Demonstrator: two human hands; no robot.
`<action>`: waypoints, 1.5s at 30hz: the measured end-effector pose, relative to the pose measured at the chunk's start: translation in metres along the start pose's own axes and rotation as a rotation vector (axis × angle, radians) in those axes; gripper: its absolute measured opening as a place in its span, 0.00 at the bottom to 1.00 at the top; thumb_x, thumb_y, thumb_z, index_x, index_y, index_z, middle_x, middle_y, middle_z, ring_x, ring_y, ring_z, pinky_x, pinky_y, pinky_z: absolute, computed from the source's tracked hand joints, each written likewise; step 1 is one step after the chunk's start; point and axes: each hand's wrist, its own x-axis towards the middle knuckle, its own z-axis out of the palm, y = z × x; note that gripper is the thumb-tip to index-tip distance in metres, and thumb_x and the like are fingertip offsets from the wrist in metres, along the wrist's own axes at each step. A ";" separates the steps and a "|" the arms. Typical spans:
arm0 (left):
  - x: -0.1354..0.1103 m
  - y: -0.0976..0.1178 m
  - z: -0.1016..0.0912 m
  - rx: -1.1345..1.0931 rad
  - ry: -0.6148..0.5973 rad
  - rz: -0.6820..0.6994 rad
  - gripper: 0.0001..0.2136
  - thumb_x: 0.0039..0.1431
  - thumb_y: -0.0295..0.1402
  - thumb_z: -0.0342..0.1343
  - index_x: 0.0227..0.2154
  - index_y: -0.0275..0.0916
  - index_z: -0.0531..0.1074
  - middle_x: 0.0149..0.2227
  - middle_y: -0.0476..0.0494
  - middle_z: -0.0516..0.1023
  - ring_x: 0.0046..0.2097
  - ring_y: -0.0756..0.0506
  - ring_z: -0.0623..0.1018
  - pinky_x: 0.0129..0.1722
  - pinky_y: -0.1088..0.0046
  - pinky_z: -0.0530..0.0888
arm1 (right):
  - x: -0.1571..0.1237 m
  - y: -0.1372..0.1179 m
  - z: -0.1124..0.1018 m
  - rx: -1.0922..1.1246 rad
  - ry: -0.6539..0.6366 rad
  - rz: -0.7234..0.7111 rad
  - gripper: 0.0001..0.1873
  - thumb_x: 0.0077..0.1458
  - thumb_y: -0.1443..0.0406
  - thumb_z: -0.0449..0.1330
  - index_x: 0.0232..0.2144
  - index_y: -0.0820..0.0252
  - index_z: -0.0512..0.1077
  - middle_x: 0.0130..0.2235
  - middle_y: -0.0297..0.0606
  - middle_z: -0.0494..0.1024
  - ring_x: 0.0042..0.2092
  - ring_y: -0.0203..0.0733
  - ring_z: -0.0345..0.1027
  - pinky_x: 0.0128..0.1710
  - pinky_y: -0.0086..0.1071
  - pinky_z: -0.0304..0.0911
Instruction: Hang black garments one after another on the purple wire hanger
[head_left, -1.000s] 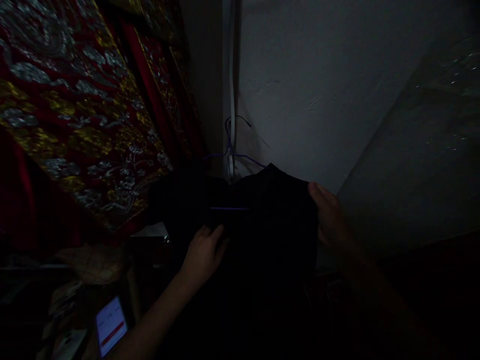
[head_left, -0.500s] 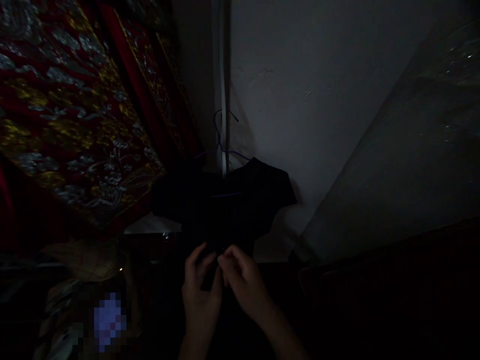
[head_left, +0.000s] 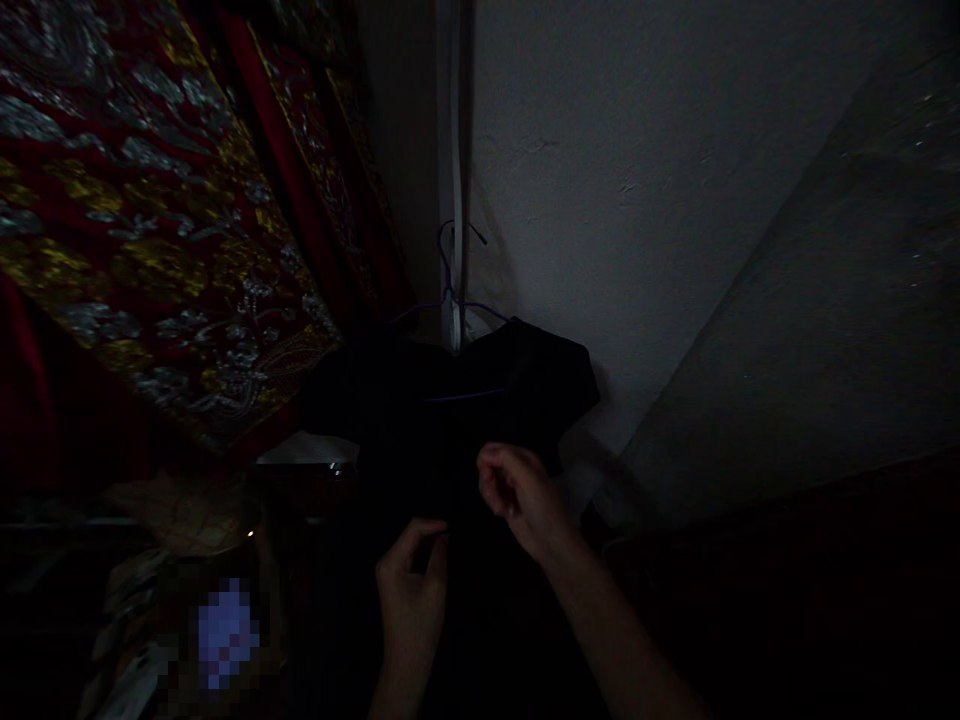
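Observation:
A black short-sleeved garment (head_left: 555, 375) hangs on a thin purple wire hanger (head_left: 448, 290). My left hand (head_left: 412, 580) is at the lower front of the garment, its thumb and forefinger drawn together on the dark cloth. Up and to the right, my right hand (head_left: 521, 490) is in front of the garment's chest with its fingers curled into a pinch. Whatever those fingers hold, if anything, is too small and dark to make out. Deep shadow hides the garment's lower part.
Red cloth with gold and silver embroidery (head_left: 165, 250) hangs at the left. A pale vertical strip (head_left: 455, 130) runs down the grey wall (head_left: 600, 180) behind the hanger. At lower left are a checked cloth item (head_left: 187, 515) and a pixelated bluish patch (head_left: 227, 635).
My right hand has moved up and to the right, away from my left hand. My left hand has dropped slightly, and its fingers are closer together. The view has shifted a little.

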 end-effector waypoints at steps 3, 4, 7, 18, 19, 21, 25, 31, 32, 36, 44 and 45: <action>-0.003 -0.006 0.003 -0.061 0.009 -0.052 0.07 0.53 0.37 0.63 0.29 0.39 0.78 0.30 0.44 0.82 0.35 0.41 0.83 0.36 0.66 0.81 | 0.016 -0.046 -0.007 -0.068 0.058 -0.149 0.14 0.48 0.54 0.57 0.20 0.56 0.65 0.14 0.26 0.62 0.15 0.29 0.50 0.16 0.25 0.40; -0.003 -0.005 0.004 -0.084 0.018 -0.070 0.08 0.53 0.38 0.64 0.30 0.39 0.79 0.31 0.43 0.83 0.36 0.40 0.83 0.37 0.65 0.81 | 0.016 -0.055 -0.008 -0.166 0.026 -0.189 0.15 0.50 0.54 0.57 0.21 0.57 0.66 0.14 0.27 0.64 0.16 0.30 0.52 0.16 0.25 0.42; -0.004 -0.001 0.004 -0.104 0.022 -0.069 0.10 0.54 0.39 0.65 0.34 0.39 0.80 0.36 0.41 0.84 0.39 0.40 0.83 0.42 0.63 0.81 | 0.004 -0.052 -0.008 -0.525 -0.135 -0.198 0.18 0.59 0.54 0.56 0.22 0.58 0.69 0.17 0.30 0.70 0.19 0.32 0.58 0.19 0.26 0.49; -0.008 0.012 0.004 -0.161 -0.026 0.012 0.08 0.56 0.36 0.62 0.36 0.40 0.82 0.36 0.42 0.82 0.40 0.42 0.82 0.40 0.67 0.81 | -0.028 0.032 -0.003 -0.738 -0.148 -0.089 0.16 0.64 0.60 0.50 0.24 0.56 0.62 0.21 0.30 0.67 0.24 0.36 0.63 0.27 0.30 0.54; -0.008 0.012 0.004 -0.155 -0.034 0.025 0.07 0.57 0.35 0.62 0.35 0.40 0.82 0.36 0.42 0.82 0.39 0.42 0.82 0.40 0.67 0.80 | -0.026 0.031 -0.003 -0.642 -0.153 -0.047 0.16 0.63 0.59 0.51 0.23 0.56 0.63 0.19 0.29 0.65 0.23 0.35 0.61 0.25 0.29 0.53; -0.007 0.010 0.005 -0.132 -0.050 0.055 0.06 0.57 0.35 0.62 0.34 0.40 0.82 0.34 0.43 0.81 0.38 0.43 0.82 0.40 0.68 0.80 | -0.022 0.033 -0.003 -0.421 -0.150 0.073 0.15 0.58 0.57 0.54 0.23 0.57 0.65 0.17 0.27 0.64 0.19 0.32 0.56 0.21 0.28 0.49; -0.006 0.000 0.005 -0.104 -0.052 0.114 0.06 0.58 0.34 0.60 0.34 0.40 0.81 0.33 0.44 0.81 0.36 0.44 0.81 0.39 0.70 0.78 | -0.013 0.043 -0.005 -0.061 -0.160 0.267 0.17 0.47 0.52 0.62 0.23 0.62 0.71 0.15 0.30 0.70 0.14 0.28 0.51 0.17 0.27 0.39; -0.003 -0.011 0.003 -0.086 -0.028 0.112 0.05 0.58 0.33 0.61 0.34 0.39 0.81 0.33 0.44 0.81 0.36 0.45 0.81 0.38 0.72 0.77 | -0.012 0.052 -0.005 0.164 -0.116 0.433 0.19 0.37 0.55 0.70 0.26 0.64 0.75 0.16 0.30 0.73 0.14 0.25 0.49 0.17 0.27 0.34; -0.003 -0.012 0.003 -0.089 -0.029 0.109 0.05 0.58 0.33 0.61 0.34 0.39 0.81 0.33 0.44 0.81 0.36 0.45 0.81 0.38 0.72 0.76 | -0.012 0.051 -0.005 0.184 -0.110 0.468 0.18 0.36 0.56 0.71 0.26 0.64 0.75 0.17 0.30 0.73 0.14 0.24 0.48 0.17 0.27 0.34; -0.004 -0.011 0.004 -0.092 -0.056 0.118 0.05 0.58 0.33 0.61 0.34 0.39 0.81 0.33 0.45 0.80 0.36 0.45 0.80 0.37 0.73 0.76 | -0.015 0.047 -0.008 0.253 -0.104 0.570 0.15 0.36 0.60 0.72 0.25 0.63 0.74 0.17 0.28 0.71 0.15 0.23 0.47 0.18 0.25 0.35; -0.005 -0.013 0.009 -0.055 -0.053 0.171 0.04 0.58 0.31 0.61 0.33 0.41 0.80 0.33 0.46 0.80 0.37 0.46 0.80 0.38 0.73 0.76 | -0.019 0.051 -0.018 0.374 -0.144 0.608 0.09 0.45 0.66 0.67 0.24 0.63 0.70 0.17 0.29 0.71 0.14 0.23 0.46 0.15 0.21 0.35; -0.005 -0.014 0.009 -0.044 -0.053 0.180 0.03 0.58 0.31 0.61 0.33 0.41 0.80 0.33 0.46 0.81 0.37 0.46 0.80 0.38 0.73 0.76 | -0.018 0.050 -0.019 0.393 -0.147 0.624 0.08 0.48 0.67 0.66 0.23 0.64 0.70 0.17 0.30 0.71 0.13 0.23 0.45 0.14 0.21 0.35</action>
